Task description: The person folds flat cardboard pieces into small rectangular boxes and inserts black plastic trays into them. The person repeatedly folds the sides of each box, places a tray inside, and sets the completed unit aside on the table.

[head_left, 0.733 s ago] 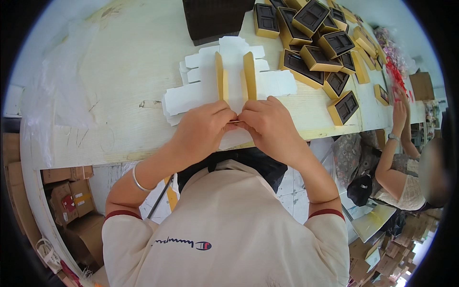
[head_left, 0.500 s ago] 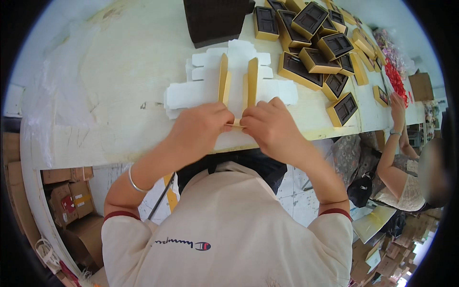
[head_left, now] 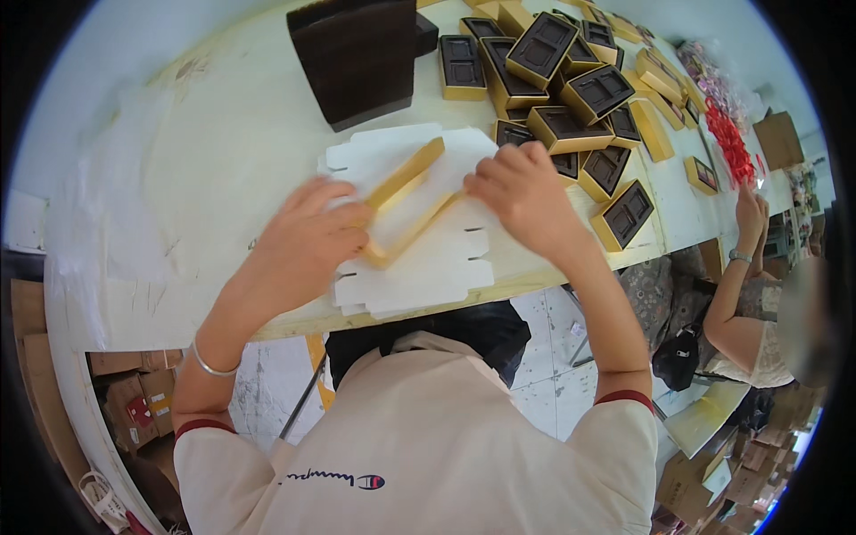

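Note:
A part-folded gold card box (head_left: 401,183) stands over white die-cut card blanks (head_left: 419,281) at the table's near edge. Its gold side walls are raised and set at a slant. My left hand (head_left: 312,236) grips the box by its left near corner, the thumb and fingers closed there. At the far right end of the lower wall, my right hand (head_left: 522,192) pinches the gold edge, with the fingertips partly hidden. The blanks lie flat, white side up, with slotted tabs along their edges.
Behind the blanks stands a tall dark brown block (head_left: 352,67). Gold boxes with dark inserts (head_left: 542,49) are piled at the back right. A red ribbon heap (head_left: 731,141) lies further right, near a co-worker's hand (head_left: 751,214). Clear plastic film (head_left: 107,223) covers the table's left side.
The gold box has turned from upright to slanted. My left hand has moved left; my right has moved right and farther away. The blanks now show nearer the table edge.

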{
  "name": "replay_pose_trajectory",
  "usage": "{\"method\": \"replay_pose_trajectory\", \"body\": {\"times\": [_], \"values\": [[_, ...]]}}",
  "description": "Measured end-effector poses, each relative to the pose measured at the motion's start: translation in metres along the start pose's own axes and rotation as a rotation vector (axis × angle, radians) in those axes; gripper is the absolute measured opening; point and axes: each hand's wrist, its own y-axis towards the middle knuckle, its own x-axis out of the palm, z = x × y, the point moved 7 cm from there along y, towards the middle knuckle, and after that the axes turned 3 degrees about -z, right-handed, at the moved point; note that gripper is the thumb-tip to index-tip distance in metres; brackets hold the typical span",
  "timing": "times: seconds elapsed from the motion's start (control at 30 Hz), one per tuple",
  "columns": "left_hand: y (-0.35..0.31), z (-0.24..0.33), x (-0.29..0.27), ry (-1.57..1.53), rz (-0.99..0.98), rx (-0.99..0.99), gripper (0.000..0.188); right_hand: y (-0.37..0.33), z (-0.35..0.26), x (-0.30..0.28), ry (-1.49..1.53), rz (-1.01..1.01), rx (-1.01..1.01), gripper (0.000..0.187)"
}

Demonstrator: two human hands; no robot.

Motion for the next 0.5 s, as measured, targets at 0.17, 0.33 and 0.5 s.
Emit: {"method": "replay_pose_trajectory", "body": {"times": [0.17, 0.33, 0.5], "values": [[0.007, 0.027, -0.025, 0.147, 0.157, -0.165, 0.042, -0.005, -0.051, -0.021, 0.005, -0.131, 0.023, 0.022], [-0.002, 0.040, 0.015, 0.039, 0.120, -0.098, 0.027, -0.007, -0.070, -0.032, 0.373, -0.111, 0.015, 0.046], [-0.019, 0.023, 0.010, -0.114, 0.095, -0.094, 0.034, -0.012, -0.050, -0.010, 0.373, -0.209, -0.145, 0.049]]}}
